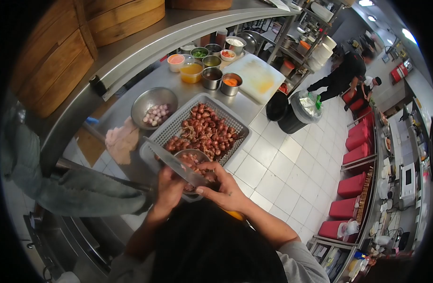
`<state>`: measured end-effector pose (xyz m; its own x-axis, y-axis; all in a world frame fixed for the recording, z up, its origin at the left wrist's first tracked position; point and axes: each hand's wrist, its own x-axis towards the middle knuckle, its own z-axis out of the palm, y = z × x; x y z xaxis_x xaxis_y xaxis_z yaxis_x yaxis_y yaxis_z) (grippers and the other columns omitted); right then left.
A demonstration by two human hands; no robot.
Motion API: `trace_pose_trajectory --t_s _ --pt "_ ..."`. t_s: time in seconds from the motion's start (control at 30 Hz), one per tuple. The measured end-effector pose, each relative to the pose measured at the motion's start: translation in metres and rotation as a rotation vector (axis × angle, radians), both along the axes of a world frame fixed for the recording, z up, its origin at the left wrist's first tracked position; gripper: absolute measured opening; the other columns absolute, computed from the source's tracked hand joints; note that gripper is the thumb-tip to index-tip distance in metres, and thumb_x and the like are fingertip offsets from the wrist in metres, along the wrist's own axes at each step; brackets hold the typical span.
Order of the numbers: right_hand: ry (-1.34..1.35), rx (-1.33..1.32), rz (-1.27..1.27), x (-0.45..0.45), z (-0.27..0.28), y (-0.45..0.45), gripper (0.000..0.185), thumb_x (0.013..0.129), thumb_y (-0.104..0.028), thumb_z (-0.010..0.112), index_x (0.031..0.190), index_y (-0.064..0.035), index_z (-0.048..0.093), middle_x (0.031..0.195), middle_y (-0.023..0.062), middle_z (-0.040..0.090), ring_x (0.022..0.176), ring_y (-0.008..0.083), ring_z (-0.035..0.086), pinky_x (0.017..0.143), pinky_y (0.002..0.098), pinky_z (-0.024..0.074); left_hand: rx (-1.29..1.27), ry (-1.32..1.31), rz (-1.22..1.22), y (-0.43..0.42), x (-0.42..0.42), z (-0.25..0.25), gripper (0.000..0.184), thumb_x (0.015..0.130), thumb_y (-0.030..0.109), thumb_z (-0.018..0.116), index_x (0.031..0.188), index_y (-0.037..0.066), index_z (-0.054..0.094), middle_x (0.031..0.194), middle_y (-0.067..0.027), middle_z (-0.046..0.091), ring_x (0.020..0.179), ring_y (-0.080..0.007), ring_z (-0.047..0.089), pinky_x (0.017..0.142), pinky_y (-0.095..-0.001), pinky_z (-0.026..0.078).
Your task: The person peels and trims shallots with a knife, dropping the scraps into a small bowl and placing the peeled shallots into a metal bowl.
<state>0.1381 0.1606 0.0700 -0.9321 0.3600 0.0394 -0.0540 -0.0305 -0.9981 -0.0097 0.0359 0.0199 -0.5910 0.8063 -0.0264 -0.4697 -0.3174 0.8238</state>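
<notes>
My right hand (226, 191) is closed around the lower right end of a wide knife (176, 162), whose blade points up and to the left. Beside the blade, my left hand (169, 188) has its fingers curled; what they hold is hidden. Both hands are over a metal bowl (204, 152) with reddish pieces in it, at the near side of a grey perforated crate (245, 134). Many red shallots (207, 125) lie in the crate. Left of it, a steel bowl (140, 106) holds pale peeled shallots (157, 114).
A pinkish cloth (122, 141) lies left of the crate. Behind stand an orange-yellow tub (191, 71), several metal containers and a white cutting board (254, 78). A black bin (289, 123) is on the tiled floor. Two people (346, 70) are farther back.
</notes>
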Motion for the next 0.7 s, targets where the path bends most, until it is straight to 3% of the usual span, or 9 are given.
trace_pose_trajectory --t_s 0.13,0.23,0.33,0.43,0.47,0.57,0.6,0.7 --pt "0.090 0.101 -0.069 -0.009 -0.006 -0.002 0.045 0.091 -0.016 0.076 0.123 -0.0033 0.048 0.096 0.0051 0.062 0.090 0.0103 0.057 0.074 0.0271 0.0464 -0.034 0.041 0.027 -0.001 0.004 0.007 0.031 0.087 0.000 0.071 0.115 0.000 0.058 0.112 -0.0074 0.063 0.104 -0.0162 0.063 0.093 -0.0327 0.051" --pt "0.073 0.012 -0.062 -0.011 -0.012 0.001 0.037 0.093 -0.014 0.074 0.117 -0.0036 0.048 0.096 0.0050 0.062 0.087 0.0091 0.058 0.073 0.0260 0.0473 -0.070 0.086 -0.022 -0.004 0.016 0.006 0.032 0.088 0.003 0.071 0.117 -0.001 0.059 0.111 -0.0077 0.064 0.105 -0.0165 0.063 0.095 -0.0335 0.050" --pt "0.081 -0.250 -0.005 -0.011 -0.013 0.005 0.034 0.096 -0.015 0.071 0.119 -0.0048 0.048 0.093 0.0044 0.062 0.083 0.0078 0.058 0.067 0.0215 0.0462 -0.010 -0.011 -0.075 -0.005 0.016 0.010 0.031 0.091 0.001 0.068 0.120 -0.004 0.060 0.115 -0.0120 0.066 0.106 -0.0196 0.065 0.094 -0.0342 0.052" --pt "0.037 -0.478 0.103 -0.011 -0.009 0.016 0.026 0.099 -0.018 0.066 0.114 -0.0056 0.049 0.091 0.0035 0.063 0.078 0.0092 0.060 0.065 0.0229 0.0484 0.141 -0.184 -0.133 -0.008 0.004 -0.002 0.030 0.095 0.001 0.063 0.123 -0.005 0.059 0.117 -0.0151 0.066 0.105 -0.0211 0.065 0.092 -0.0338 0.052" --pt "0.034 -0.506 0.128 -0.011 -0.016 0.020 0.029 0.100 -0.022 0.066 0.116 -0.0069 0.048 0.090 0.0035 0.063 0.076 0.0091 0.060 0.058 0.0227 0.0457 0.205 -0.247 -0.156 -0.009 -0.002 -0.008 0.029 0.096 0.001 0.061 0.124 -0.005 0.058 0.118 -0.0159 0.066 0.105 -0.0213 0.065 0.091 -0.0335 0.052" --pt "-0.049 -0.504 0.068 -0.015 -0.025 0.022 0.032 0.099 -0.024 0.067 0.118 -0.0079 0.047 0.087 0.0030 0.062 0.074 0.0085 0.059 0.055 0.0224 0.0437 0.142 -0.270 -0.036 -0.013 -0.009 -0.015 0.026 0.097 0.005 0.059 0.122 -0.001 0.058 0.122 -0.0151 0.063 0.096 -0.0205 0.061 0.083 -0.0325 0.050" --pt "-0.089 -0.477 0.019 -0.016 -0.030 0.019 0.033 0.098 -0.025 0.068 0.119 -0.0105 0.048 0.085 0.0039 0.060 0.064 0.0096 0.055 0.051 0.0218 0.0402 0.127 -0.273 -0.012 -0.014 -0.011 -0.015 0.027 0.097 0.006 0.061 0.123 0.000 0.058 0.122 -0.0142 0.062 0.098 -0.0206 0.060 0.085 -0.0330 0.050" --pt "-0.116 -0.450 -0.066 -0.017 -0.044 0.015 0.033 0.096 -0.024 0.070 0.117 -0.0111 0.048 0.084 0.0031 0.061 0.062 0.0090 0.054 0.051 0.0220 0.0402 0.179 -0.229 0.022 -0.020 -0.017 -0.032 0.027 0.097 0.006 0.061 0.124 0.001 0.058 0.117 -0.0119 0.063 0.100 -0.0201 0.060 0.085 -0.0339 0.050"
